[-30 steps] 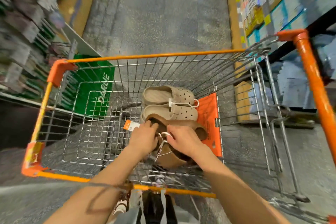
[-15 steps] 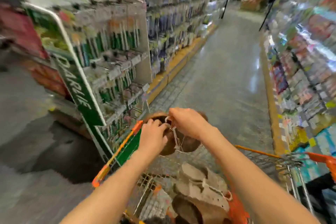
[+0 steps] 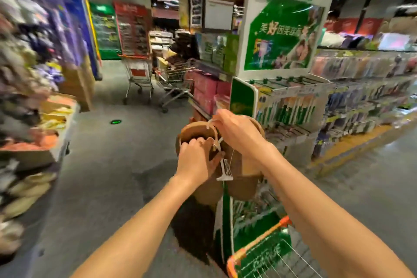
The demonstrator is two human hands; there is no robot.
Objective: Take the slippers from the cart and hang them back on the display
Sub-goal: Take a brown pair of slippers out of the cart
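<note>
Head view: both hands carry the brown slippers (image 3: 241,184) in mid-air, above and left of the cart (image 3: 259,255), near the green display stand (image 3: 242,97). The left hand (image 3: 197,158) grips one slipper's upper; the right hand (image 3: 239,133) pinches the white plastic hanger (image 3: 223,169) joining the pair. They look light and somewhat flexible; that hanger's hook seems the best hold for hanging.

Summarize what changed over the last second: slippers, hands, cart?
The brown slippers went from inside the cart up to chest height, now clear of it, as the view swung left toward a green display stand. Unchanged: left hand and right hand both keep gripping the pair at its white hanger.
</note>
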